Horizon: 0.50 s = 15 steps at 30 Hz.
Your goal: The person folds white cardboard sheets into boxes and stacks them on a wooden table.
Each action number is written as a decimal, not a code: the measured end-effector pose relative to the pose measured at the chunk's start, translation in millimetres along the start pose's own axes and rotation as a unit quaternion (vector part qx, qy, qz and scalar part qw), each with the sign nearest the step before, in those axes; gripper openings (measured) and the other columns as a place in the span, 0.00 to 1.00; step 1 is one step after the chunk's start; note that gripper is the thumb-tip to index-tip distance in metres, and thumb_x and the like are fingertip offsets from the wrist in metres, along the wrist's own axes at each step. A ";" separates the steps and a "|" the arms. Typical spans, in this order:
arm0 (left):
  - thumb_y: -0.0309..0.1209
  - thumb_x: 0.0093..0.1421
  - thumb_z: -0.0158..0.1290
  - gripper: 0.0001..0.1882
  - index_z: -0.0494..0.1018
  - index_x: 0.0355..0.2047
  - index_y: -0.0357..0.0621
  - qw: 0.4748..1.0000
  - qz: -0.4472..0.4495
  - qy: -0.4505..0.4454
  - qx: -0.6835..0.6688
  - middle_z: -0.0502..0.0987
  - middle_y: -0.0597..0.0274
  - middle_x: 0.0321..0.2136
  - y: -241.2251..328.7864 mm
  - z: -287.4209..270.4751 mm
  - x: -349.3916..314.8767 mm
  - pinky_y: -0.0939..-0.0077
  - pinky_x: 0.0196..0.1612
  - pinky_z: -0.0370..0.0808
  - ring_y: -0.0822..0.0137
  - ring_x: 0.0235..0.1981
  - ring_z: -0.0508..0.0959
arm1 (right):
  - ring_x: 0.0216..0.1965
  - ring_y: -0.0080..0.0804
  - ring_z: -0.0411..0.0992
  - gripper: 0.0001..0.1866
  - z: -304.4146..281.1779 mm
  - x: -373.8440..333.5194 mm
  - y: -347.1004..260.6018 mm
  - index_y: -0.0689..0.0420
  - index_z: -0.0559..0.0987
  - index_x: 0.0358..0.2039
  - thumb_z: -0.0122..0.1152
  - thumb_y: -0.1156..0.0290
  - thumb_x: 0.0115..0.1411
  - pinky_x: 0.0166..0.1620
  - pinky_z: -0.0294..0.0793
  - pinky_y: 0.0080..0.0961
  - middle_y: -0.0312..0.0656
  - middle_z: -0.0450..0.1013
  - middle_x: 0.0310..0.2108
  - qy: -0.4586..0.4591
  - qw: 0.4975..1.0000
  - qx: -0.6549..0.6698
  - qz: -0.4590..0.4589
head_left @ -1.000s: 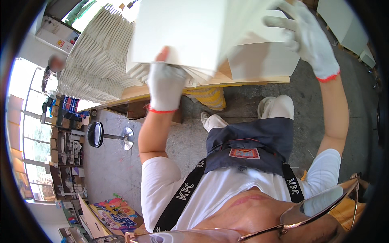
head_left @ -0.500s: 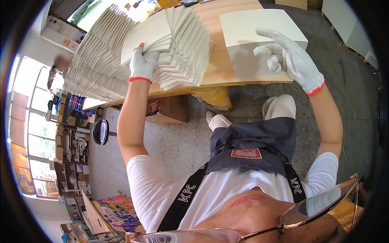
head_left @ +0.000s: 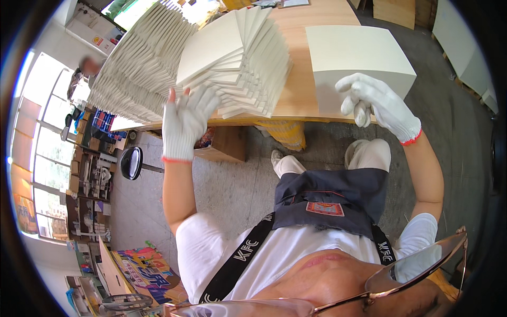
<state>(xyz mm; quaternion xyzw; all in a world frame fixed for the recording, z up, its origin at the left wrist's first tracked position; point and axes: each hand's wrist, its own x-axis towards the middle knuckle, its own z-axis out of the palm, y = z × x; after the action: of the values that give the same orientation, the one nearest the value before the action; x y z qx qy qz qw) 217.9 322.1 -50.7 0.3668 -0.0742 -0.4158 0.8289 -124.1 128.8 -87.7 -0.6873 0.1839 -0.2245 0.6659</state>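
Grey floor (head_left: 232, 190) stretches below my view, with bright windows (head_left: 53, 142) along the left wall and a round-seated stool (head_left: 132, 162) near the shelves (head_left: 95, 182). Another person (head_left: 84, 68) shows at the upper left. Ahead of me runs a pale wooden tabletop (head_left: 300, 50), a cardboard box (head_left: 227, 145) and a yellow bundle (head_left: 285, 134) beneath it.

On it I see a fanned stack (head_left: 256, 68) of white boards, twisted layer over layer, between a tall rippled pile (head_left: 140, 66) on its left and a squared white block (head_left: 362, 50) on its right. My left hand (head_left: 187, 124), gloved, is raised at the stack's near left corner, fingers (head_left: 205, 100) spread wide and holding nothing; I cannot tell whether they touch the boards. My right hand (head_left: 377, 105), also gloved, hangs before the block's near face, its fingers loosely bent, apart and empty.
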 end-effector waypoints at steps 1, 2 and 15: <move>0.37 0.68 0.48 0.30 0.53 0.65 0.40 0.995 0.034 -0.052 0.075 0.65 0.40 0.60 11.2 -18.8 0.7 0.45 0.59 0.71 0.43 0.61 0.67 | 0.20 0.16 0.69 0.21 5.3 7.2 -5.9 0.58 0.77 0.47 0.48 0.53 0.68 0.24 0.68 0.14 0.37 0.76 0.28 -0.026 0.999 -0.027 -0.003; 0.37 0.68 0.48 0.30 0.54 0.65 0.40 0.981 0.067 -0.101 0.150 0.66 0.40 0.59 26.2 -49.1 7.9 0.48 0.57 0.73 0.44 0.59 0.70 | 0.21 0.15 0.69 0.21 11.6 15.0 -12.3 0.58 0.77 0.46 0.48 0.53 0.68 0.24 0.68 0.14 0.35 0.76 0.27 -0.051 0.997 -0.055 -0.006; 0.19 0.56 0.55 0.07 0.78 0.34 0.42 0.537 0.514 -0.190 0.641 0.79 0.59 0.25 -18.9 14.4 5.3 0.76 0.31 0.74 0.67 0.24 0.78 | 0.34 0.48 0.75 0.17 52.5 30.1 -21.0 0.52 0.78 0.37 0.53 0.51 0.62 0.41 0.72 0.38 0.47 0.77 0.29 -0.031 0.897 -0.439 -0.042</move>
<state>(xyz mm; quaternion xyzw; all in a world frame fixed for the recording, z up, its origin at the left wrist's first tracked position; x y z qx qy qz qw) 203.1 303.0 -53.9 0.6117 -0.6523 0.1804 0.4096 -71.0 156.9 -65.5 -0.9233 0.2140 -0.1277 0.2921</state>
